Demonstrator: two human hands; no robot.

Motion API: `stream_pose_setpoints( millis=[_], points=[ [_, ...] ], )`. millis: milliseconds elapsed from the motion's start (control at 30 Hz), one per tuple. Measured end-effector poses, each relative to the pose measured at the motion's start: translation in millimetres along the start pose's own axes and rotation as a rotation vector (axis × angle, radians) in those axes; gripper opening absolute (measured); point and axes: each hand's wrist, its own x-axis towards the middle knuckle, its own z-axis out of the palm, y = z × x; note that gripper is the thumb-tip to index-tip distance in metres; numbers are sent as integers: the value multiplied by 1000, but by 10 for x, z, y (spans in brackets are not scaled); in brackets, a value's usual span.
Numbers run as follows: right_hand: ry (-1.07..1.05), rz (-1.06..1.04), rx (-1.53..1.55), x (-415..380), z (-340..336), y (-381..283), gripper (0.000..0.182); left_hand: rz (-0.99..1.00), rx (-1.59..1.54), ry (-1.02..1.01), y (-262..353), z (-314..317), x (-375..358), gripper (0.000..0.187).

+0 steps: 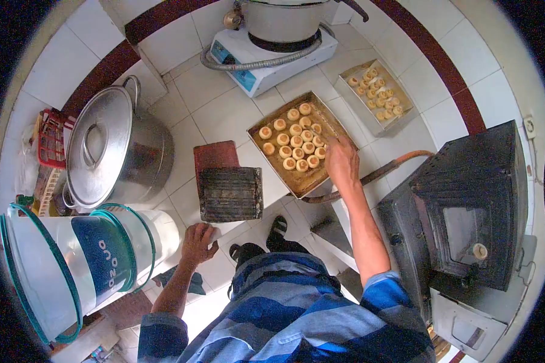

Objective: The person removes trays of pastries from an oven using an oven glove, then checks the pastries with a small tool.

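A metal baking tray on the white tiled counter holds several round golden cookies, each with a darker centre. Over the tray's right side, my right hand reaches down with its fingers drawn together beside the nearest cookies. Its fingertips are partly hidden, so what they pinch cannot be made out. My left hand rests at the counter's front edge, thumb apart from the fingers and nothing in it. Just above that hand lies a dark ridged metal plate, overlapping a reddish flat piece.
A second tray of cookies stands at the back right. Behind is a gas stove bearing a large pot. To the left are a lidded steel pot and clear buckets; to the right, a black oven and hose.
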Motion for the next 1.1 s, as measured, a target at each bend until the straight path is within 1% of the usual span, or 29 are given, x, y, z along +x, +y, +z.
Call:
stream_pose_setpoints(
  millis=[33,100,133,233,300,433,500,567,667,733,800,867,967,1033,1100],
  points=[
    [1,1,0,12,10,29,11,-12,1,4,1,4,-5,60],
    [-93,99,2,39,-16,29,15,2,17,27,11,-6,3,60],
    [-95,97,2,32,-38,24,15,14,32,50,16,-4,4,61],
    [-112,121,13,-16,-169,-61,14,0,-18,2,-25,25,-21,61],
    [-26,3,-15,-44,-182,-76,13,4,4,10,-16,39,-19,61],
    [1,-72,-80,-61,-46,-38,15,25,11,54,0,14,3,62],
    [-44,-50,-85,-47,-7,-53,19,29,5,64,-1,22,-1,62],
    [-44,-37,-56,-28,-10,-62,21,31,-4,73,-22,39,-7,62],
    [-70,-3,-16,-57,-92,-47,23,32,-22,49,-43,77,-42,63],
    [-88,18,-4,-56,-205,-47,24,10,33,-5,-49,98,-56,64],
    [-140,174,-18,-55,-326,-55,23,-10,16,-14,-44,103,-60,64],
    [-128,192,-5,-61,-312,8,22,-25,4,-22,-48,121,-73,64],
    [-112,193,19,-83,-261,38,21,19,40,38,-69,128,-77,61],
    [-107,179,28,-98,-222,57,21,-7,7,-17,-65,97,-58,59],
    [-135,184,14,-94,-180,96,22,-7,-2,-25,-51,68,-38,59]
  ],
)
